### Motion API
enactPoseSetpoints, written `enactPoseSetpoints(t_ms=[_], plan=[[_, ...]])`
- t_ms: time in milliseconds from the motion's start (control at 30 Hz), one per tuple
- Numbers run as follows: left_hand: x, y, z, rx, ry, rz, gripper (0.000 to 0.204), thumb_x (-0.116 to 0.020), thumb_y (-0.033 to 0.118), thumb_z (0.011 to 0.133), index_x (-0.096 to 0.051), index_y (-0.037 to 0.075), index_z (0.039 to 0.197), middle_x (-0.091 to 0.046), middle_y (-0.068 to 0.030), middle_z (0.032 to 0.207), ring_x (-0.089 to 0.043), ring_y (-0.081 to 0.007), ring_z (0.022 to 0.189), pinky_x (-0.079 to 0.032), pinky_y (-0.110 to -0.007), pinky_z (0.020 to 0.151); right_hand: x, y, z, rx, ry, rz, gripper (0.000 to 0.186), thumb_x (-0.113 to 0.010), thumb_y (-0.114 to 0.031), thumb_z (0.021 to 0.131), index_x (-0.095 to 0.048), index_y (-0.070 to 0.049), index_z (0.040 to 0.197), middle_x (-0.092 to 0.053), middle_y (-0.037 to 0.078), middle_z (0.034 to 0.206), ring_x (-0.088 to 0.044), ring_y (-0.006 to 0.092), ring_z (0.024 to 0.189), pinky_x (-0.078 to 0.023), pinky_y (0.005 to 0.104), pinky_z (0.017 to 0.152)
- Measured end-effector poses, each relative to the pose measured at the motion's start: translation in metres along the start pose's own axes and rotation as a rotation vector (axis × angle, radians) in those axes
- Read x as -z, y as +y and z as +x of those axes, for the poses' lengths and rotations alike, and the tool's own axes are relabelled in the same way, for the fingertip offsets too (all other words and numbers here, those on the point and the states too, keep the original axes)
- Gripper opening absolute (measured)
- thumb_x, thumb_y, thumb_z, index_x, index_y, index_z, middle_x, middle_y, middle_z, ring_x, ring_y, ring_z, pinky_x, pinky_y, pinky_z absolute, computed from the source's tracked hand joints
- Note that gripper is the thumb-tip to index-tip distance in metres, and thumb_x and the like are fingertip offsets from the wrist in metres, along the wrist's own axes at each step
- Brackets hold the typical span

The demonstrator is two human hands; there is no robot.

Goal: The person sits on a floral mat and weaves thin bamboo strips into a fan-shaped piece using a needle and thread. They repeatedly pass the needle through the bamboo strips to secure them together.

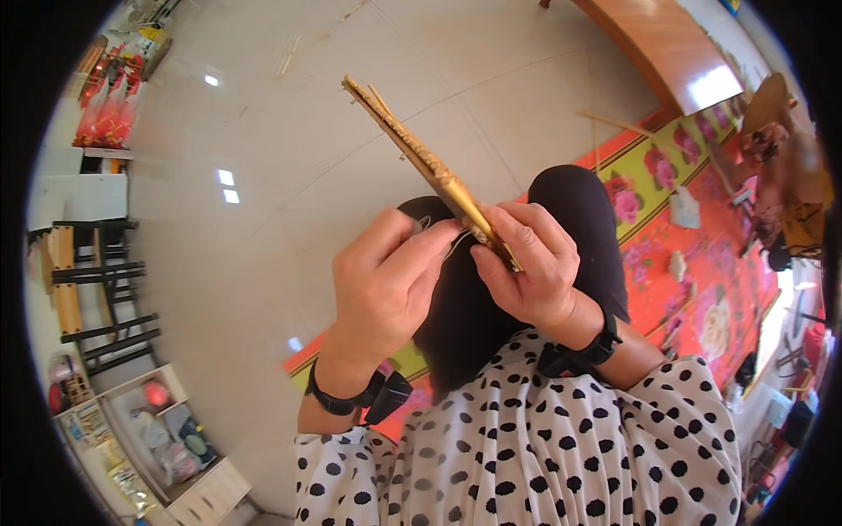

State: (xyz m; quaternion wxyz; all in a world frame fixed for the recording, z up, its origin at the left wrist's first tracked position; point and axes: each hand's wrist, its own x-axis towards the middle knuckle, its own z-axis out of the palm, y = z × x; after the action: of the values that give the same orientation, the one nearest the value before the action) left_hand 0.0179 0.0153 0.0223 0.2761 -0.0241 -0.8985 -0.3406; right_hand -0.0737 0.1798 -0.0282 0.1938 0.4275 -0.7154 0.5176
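Note:
A long, narrow golden-brown piece (408, 147) slants up and to the left over my lap. Layered strips with a rough, carved-looking edge make it resemble a folded fan, but I cannot tell its kind for certain. Its near end is gripped by my right hand (537, 261), thumb on one side and fingers on the other. At the lower part of the piece, my left hand (379, 279) pinches a thin pale thread (454, 245) beside it. Part of the thread loops above the left fingers; where it joins the piece is hidden by the fingertips.
My knees (574, 193) are under the hands. A red floral mat (649, 263) lies to the right, with thin strips on it. A wooden table (653, 44) stands far right. Along the left are a black rack (114, 276) and an open drawer (145, 386) holding small items.

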Motion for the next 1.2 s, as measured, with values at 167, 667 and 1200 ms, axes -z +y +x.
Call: enactPoseSetpoints(t_ms=[167, 667, 1200], plan=[[0.017, -0.004, -0.016, 0.078, -0.081, 0.028, 0.029, -0.076, -0.008, 0.081, -0.077, 0.005, 0.107, -0.049, -0.0062, 0.076, -0.051, -0.0172, 0.058, -0.041, -0.030, 0.051, -0.009, -0.002, -0.005, 0.007, -0.011, 0.116, 0.051, -0.085, -0.007, 0.070, -0.071, 0.000, 0.118, -0.067, 0.011, 0.098, -0.064, 0.0249, 0.074, -0.055, 0.0348, 0.063], [0.022, 0.016, -0.032, 0.267, -0.119, 0.066, 0.019, -0.074, -0.005, 0.088, -0.074, 0.000, 0.107, -0.071, -0.0148, 0.101, -0.069, -0.0202, 0.076, -0.053, -0.027, 0.066, -0.023, 0.015, -0.017, -0.104, -0.056, 0.499, 0.041, -0.090, -0.018, 0.076, -0.075, 0.001, 0.109, -0.066, 0.011, 0.094, -0.066, 0.0237, 0.074, -0.054, 0.0326, 0.062], [0.016, 0.019, -0.016, 0.218, -0.168, 0.112, 0.026, -0.074, -0.010, 0.085, -0.074, -0.002, 0.109, -0.072, -0.0169, 0.103, -0.071, -0.0244, 0.080, -0.055, -0.027, 0.070, -0.018, 0.017, -0.012, -0.006, 0.047, 0.353, 0.048, -0.087, -0.002, 0.063, -0.074, 0.003, 0.109, -0.066, 0.010, 0.094, -0.061, 0.0217, 0.069, -0.051, 0.0299, 0.056]])
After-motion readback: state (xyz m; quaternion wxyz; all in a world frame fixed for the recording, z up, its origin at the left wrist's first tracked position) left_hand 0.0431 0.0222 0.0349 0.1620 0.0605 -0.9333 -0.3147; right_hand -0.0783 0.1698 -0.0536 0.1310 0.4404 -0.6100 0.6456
